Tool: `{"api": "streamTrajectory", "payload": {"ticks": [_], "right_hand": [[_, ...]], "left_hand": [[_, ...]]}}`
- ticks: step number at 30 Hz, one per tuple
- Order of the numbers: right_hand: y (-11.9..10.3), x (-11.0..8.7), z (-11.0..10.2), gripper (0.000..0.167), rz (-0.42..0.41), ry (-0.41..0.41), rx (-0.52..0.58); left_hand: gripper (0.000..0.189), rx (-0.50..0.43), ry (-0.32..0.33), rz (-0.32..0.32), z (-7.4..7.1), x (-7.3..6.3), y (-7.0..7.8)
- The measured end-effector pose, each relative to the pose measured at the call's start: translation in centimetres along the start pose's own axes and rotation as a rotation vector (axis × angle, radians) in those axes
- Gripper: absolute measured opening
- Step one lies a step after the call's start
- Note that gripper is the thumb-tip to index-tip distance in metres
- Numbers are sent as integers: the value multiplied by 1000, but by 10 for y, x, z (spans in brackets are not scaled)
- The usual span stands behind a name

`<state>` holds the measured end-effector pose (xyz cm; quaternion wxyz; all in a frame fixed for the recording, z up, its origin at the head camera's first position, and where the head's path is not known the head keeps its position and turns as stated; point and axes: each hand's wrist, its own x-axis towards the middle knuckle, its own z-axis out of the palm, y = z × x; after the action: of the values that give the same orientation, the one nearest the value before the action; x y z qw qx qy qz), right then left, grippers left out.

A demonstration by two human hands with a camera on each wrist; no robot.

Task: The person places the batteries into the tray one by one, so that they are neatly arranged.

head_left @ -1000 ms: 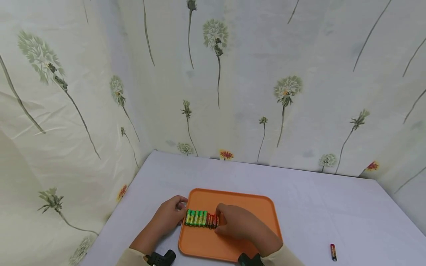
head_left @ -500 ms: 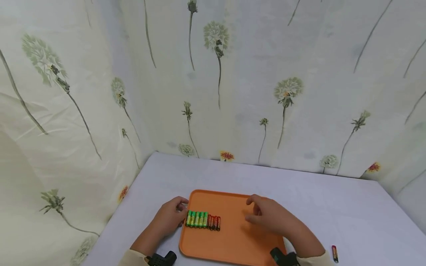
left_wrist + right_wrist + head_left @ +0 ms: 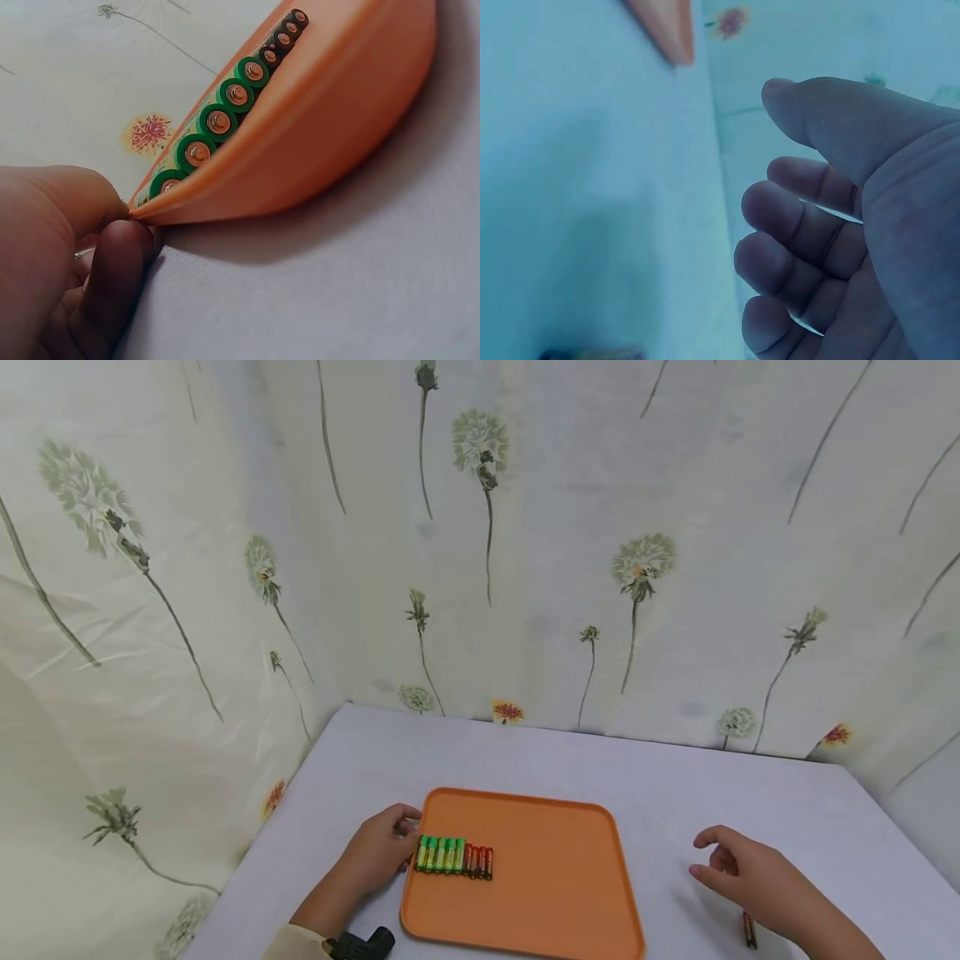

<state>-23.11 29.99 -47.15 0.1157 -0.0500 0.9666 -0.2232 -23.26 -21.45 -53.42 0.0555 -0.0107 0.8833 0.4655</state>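
Note:
My left hand (image 3: 375,853) pinches the left rim of an orange tray (image 3: 555,885); in the left wrist view its thumb and finger meet at the tray wall (image 3: 322,142). Several green AA-type batteries (image 3: 441,855) stand side by side in a row from that rim. Thinner red-and-black batteries (image 3: 478,862) carry the row on to the right. My right hand (image 3: 765,881) hovers over the table right of the tray, fingers loosely curled with nothing between them. Below it lies a loose red-and-black battery (image 3: 749,932), partly covered by the hand in the head view.
A white cloth covers the table (image 3: 675,785). Curtains printed with dandelions (image 3: 525,568) rise behind it and on the left side. A black wrist camera (image 3: 362,943) sits on the left wrist.
My right hand has left the end of the red battery row and moved right, past the tray, to above the loose battery. My left hand has stayed at the rim.

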Motion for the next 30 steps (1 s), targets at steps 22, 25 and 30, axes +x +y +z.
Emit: {"api": "streamTrajectory", "payload": {"ticks": [22, 25, 30], "right_hand": [[81, -26, 30, 88, 164, -108, 79], [82, -26, 31, 84, 136, -112, 114], [87, -28, 33, 83, 120, -123, 152]], "left_hand": [[29, 7, 1, 3, 0, -1, 2], [29, 7, 4, -6, 0, -1, 2], [30, -2, -1, -1, 1, -1, 2]]}}
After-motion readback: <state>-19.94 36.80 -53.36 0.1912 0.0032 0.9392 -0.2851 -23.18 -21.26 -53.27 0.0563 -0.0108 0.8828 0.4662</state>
